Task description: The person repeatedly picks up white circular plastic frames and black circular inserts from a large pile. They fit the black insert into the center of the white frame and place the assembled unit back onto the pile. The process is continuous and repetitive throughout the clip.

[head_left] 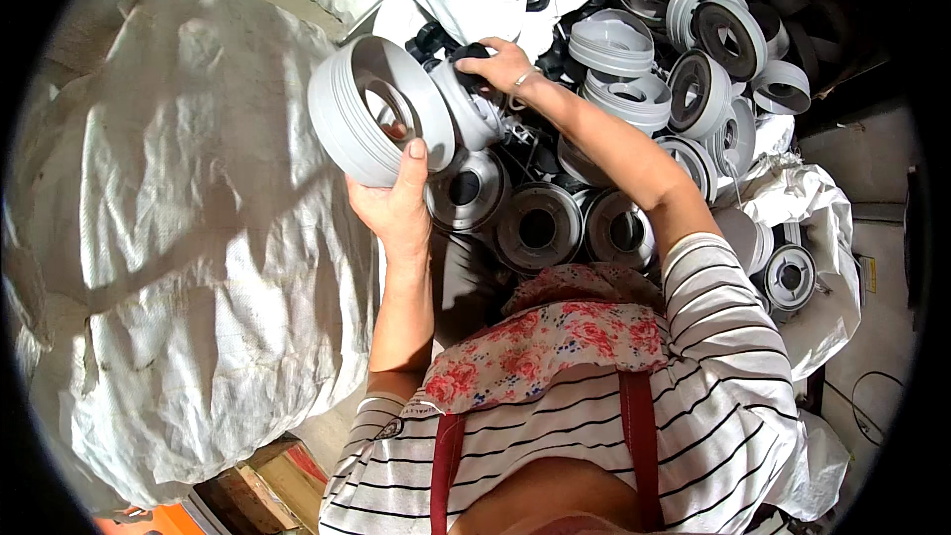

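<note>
My left hand (396, 200) grips a light grey, ribbed round plastic housing (342, 124) by its lower rim, thumb on the near edge. The housing is tilted, its wide opening facing right, with a smaller ring inside. Just right of it, the fingers of my right hand (503, 66) close on a black round part (470, 57). Under that part sits another grey ring-shaped piece (474, 111); I cannot tell whether the two are joined. Grey housings with dark round centres (536, 228) lie below my right forearm.
A large white woven sack (208, 238) bulges along the left side. Several more grey housings (614, 40) are heaped at the upper right, with black parts among them. A white sack (827, 238) holding housings stands at the right. Wooden boards (263, 490) show at the lower left.
</note>
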A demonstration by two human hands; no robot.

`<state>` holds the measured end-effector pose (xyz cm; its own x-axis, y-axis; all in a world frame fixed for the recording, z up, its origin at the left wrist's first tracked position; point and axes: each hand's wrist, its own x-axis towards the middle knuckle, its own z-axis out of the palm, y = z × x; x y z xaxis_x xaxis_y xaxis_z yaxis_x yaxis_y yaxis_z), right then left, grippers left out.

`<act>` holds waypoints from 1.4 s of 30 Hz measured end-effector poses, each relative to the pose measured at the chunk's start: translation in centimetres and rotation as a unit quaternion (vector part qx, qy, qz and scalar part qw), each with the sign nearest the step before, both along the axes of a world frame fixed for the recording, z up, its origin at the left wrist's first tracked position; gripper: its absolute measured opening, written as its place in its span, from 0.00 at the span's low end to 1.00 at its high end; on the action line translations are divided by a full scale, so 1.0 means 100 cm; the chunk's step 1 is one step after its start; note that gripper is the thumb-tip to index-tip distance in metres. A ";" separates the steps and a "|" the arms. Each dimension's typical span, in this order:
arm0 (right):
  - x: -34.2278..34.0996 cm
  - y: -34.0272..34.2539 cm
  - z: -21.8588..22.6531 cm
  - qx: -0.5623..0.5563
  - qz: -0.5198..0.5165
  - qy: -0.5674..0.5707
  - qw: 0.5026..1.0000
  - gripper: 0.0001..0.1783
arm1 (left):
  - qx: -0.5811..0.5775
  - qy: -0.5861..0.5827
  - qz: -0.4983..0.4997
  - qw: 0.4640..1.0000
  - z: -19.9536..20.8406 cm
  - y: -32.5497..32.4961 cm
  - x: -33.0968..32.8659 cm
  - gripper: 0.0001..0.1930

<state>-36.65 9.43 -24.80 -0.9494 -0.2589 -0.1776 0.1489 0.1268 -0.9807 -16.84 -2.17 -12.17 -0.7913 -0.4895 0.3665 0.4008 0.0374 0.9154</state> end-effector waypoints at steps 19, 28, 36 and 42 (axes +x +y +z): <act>0.134 0.118 0.088 0.239 0.281 0.492 0.789 0.39 | 0.241 -0.272 -0.318 0.876 -0.028 0.041 0.008 0.10; 0.139 0.100 0.071 0.073 0.115 0.118 0.984 0.29 | 0.112 -0.250 -0.265 0.925 -0.056 0.049 0.014 0.17; 0.140 0.110 0.044 0.144 0.243 0.478 0.832 0.39 | 0.215 -0.289 -0.295 0.885 -0.063 0.038 0.015 0.23; 0.143 0.117 0.051 0.228 0.329 0.523 0.753 0.33 | 0.218 -0.419 -0.331 0.817 -0.043 0.029 0.007 0.25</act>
